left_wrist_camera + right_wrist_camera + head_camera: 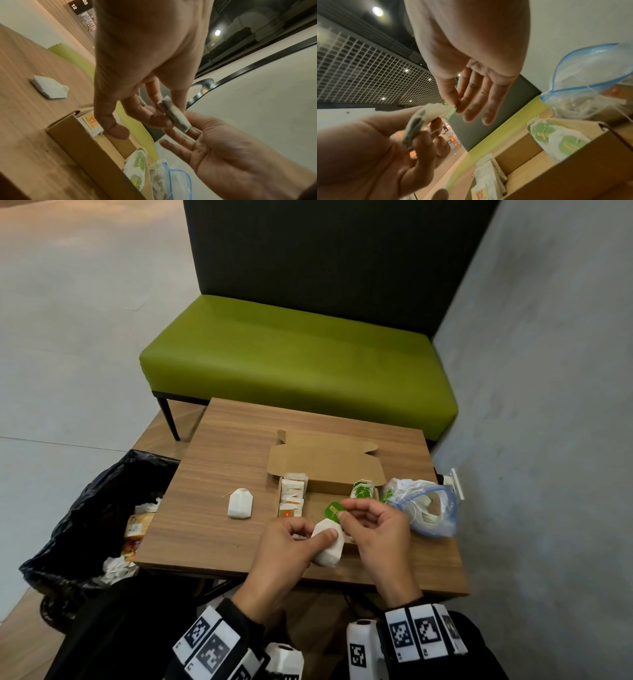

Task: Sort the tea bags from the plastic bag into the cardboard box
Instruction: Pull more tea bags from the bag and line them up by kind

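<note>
left hand (pixel 284 546): grip curled, thumb pressing | right hand (pixel 376 529): fingertip pinch grip

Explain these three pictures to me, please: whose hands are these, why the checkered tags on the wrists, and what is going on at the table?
There is no machine here, only a person with bare hands and three small cameras. The big picture comes from a camera on the head, looking down. The other two come from cameras strapped to each wrist, looking along the fingers; the checkered wristbands sit by those cameras.

On the wooden table stands an open cardboard box, with orange-tagged tea bags at its left end and green-tagged ones at its right. A clear plastic bag with more tea bags lies beside the box, and one loose tea bag lies to its left.

The left hand holds a white tea bag, while the right hand pinches its green paper tag.
</note>
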`<state>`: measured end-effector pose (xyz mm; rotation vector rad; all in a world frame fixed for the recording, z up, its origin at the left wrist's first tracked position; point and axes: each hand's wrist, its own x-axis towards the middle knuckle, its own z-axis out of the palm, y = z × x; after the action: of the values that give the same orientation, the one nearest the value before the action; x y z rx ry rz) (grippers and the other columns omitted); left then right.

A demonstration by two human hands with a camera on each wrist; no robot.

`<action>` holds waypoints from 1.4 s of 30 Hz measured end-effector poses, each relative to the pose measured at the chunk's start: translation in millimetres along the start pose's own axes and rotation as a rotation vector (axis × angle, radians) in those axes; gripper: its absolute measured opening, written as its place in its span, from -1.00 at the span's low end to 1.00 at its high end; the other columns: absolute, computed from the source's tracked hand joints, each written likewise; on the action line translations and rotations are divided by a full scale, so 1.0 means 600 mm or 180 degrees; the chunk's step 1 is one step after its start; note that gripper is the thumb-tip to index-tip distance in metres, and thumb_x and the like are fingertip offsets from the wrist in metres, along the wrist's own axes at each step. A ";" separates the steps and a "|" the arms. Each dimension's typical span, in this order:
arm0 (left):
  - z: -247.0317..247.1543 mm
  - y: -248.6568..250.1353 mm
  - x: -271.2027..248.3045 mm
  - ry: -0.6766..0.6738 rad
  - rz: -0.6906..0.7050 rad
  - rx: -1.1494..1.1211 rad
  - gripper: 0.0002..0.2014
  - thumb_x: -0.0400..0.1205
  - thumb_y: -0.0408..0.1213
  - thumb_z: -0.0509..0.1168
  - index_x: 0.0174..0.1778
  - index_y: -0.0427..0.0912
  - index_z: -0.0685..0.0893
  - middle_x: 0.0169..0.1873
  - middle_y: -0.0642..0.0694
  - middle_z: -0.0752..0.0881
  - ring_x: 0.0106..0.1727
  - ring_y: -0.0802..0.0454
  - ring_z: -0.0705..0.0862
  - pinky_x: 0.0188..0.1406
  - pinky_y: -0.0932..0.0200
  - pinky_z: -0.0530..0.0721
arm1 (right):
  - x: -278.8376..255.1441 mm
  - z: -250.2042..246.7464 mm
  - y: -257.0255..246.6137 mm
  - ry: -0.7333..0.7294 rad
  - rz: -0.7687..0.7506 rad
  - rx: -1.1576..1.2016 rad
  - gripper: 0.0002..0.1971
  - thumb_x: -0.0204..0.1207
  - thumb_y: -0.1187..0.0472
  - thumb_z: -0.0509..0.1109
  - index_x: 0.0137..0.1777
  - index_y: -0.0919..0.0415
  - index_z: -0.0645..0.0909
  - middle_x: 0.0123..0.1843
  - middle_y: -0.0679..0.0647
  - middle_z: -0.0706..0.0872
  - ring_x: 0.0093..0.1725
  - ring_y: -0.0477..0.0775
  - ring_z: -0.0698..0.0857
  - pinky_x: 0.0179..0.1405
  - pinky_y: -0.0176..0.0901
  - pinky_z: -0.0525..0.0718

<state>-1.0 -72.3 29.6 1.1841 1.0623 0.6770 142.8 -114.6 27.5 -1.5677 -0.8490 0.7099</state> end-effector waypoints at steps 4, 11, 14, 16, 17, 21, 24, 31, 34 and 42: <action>0.004 -0.003 0.005 0.0115 -0.0148 -0.0084 -0.77 0.52 -0.24 0.54 -0.22 -0.38 0.78 -0.34 -0.24 0.82 -0.40 0.09 0.75 -0.43 0.27 0.68 | -0.014 -0.003 -0.006 -0.0154 -0.0449 -0.0332 -0.74 0.42 0.40 0.58 -0.16 -0.04 0.77 -0.15 -0.10 0.84 -0.09 -0.09 0.81 -0.08 -0.24 0.76; 0.009 -0.006 0.006 0.0097 -0.0375 -0.0386 -0.75 0.61 -0.29 0.44 -0.12 -0.49 0.72 -0.39 -0.24 0.77 -0.40 0.01 0.74 -0.34 0.11 0.73 | -0.029 -0.008 0.006 -0.0458 -0.1293 -0.1366 -0.88 0.46 0.12 0.46 -0.03 -0.01 0.77 0.03 -0.23 0.81 0.12 -0.27 0.74 0.13 -0.33 0.68; 0.009 -0.008 0.004 -0.0037 -0.0428 -0.0552 -0.75 0.67 -0.27 0.36 -0.13 -0.44 0.77 -0.33 -0.25 0.74 -0.33 0.01 0.72 -0.23 0.06 0.71 | -0.027 -0.008 0.013 -0.0433 -0.1231 -0.1504 -0.79 0.47 0.01 0.37 0.01 -0.03 0.78 0.02 -0.22 0.81 0.11 -0.22 0.74 0.10 -0.13 0.74; 0.008 -0.008 0.001 -0.0103 -0.0438 -0.0625 -0.74 0.69 -0.23 0.33 -0.09 -0.36 0.81 -0.27 -0.23 0.77 -0.27 0.02 0.73 -0.20 0.08 0.70 | -0.026 -0.010 0.013 -0.0451 -0.1200 -0.1587 -0.78 0.47 -0.01 0.36 0.00 -0.03 0.78 0.03 -0.22 0.81 0.11 -0.23 0.73 0.10 -0.09 0.75; 0.007 -0.007 0.000 -0.0128 -0.0426 -0.0637 -0.74 0.69 -0.21 0.33 -0.09 -0.33 0.82 -0.26 -0.21 0.78 -0.26 0.03 0.73 -0.20 0.10 0.70 | -0.025 -0.012 0.014 -0.0466 -0.1206 -0.1615 -0.79 0.46 0.00 0.36 -0.01 -0.03 0.78 0.04 -0.22 0.80 0.12 -0.24 0.72 0.12 -0.11 0.75; 0.003 -0.007 0.001 -0.0257 -0.0283 -0.0471 -0.82 0.66 -0.25 0.36 -0.06 -0.27 0.83 -0.22 -0.19 0.82 -0.20 0.03 0.75 -0.10 0.09 0.72 | -0.022 -0.019 0.013 -0.0648 -0.1087 -0.1526 -0.85 0.47 0.03 0.44 -0.03 -0.05 0.80 0.13 -0.23 0.79 0.19 -0.28 0.70 0.19 -0.33 0.65; 0.002 -0.007 0.006 -0.0283 -0.0200 -0.0453 -0.86 0.66 -0.30 0.36 0.02 -0.22 0.81 -0.15 -0.15 0.85 -0.11 0.04 0.80 -0.09 0.20 0.74 | -0.016 -0.025 0.010 -0.0417 -0.0356 -0.0528 -0.85 0.48 0.30 0.55 -0.05 0.03 0.81 -0.02 -0.08 0.84 0.04 -0.11 0.80 0.08 -0.19 0.76; 0.010 -0.010 0.009 -0.0374 0.0089 0.0062 -0.88 0.64 -0.22 0.39 -0.01 -0.03 0.84 -0.11 0.02 0.84 0.01 0.14 0.77 0.06 0.23 0.71 | 0.002 -0.032 0.013 -0.0544 0.0233 -0.0111 -0.88 0.49 0.34 0.55 -0.06 0.11 0.78 -0.12 0.08 0.86 -0.12 0.01 0.84 -0.09 -0.11 0.82; 0.004 -0.012 0.024 -0.0449 0.0463 0.0841 -0.90 0.63 -0.18 0.42 -0.03 0.05 0.84 -0.18 0.16 0.83 -0.09 0.23 0.75 -0.14 0.43 0.63 | 0.014 -0.047 0.014 -0.0679 0.0149 -0.0274 -0.87 0.49 0.35 0.56 -0.09 0.10 0.79 -0.16 0.05 0.86 -0.20 -0.10 0.80 -0.18 -0.20 0.78; 0.017 0.011 0.074 -0.0838 0.0841 0.1891 -0.87 0.60 -0.17 0.44 -0.26 -0.05 0.79 -0.41 -0.06 0.74 -0.38 0.22 0.61 -0.33 0.14 0.62 | 0.036 -0.072 0.018 -0.0774 0.0089 -0.0458 -0.84 0.48 0.33 0.57 -0.11 0.02 0.82 -0.19 0.03 0.86 -0.23 -0.05 0.78 -0.17 -0.11 0.79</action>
<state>26.1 -35.4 22.9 1.8961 0.9141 0.3918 191.6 -121.1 23.8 -1.6445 -1.0786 0.8886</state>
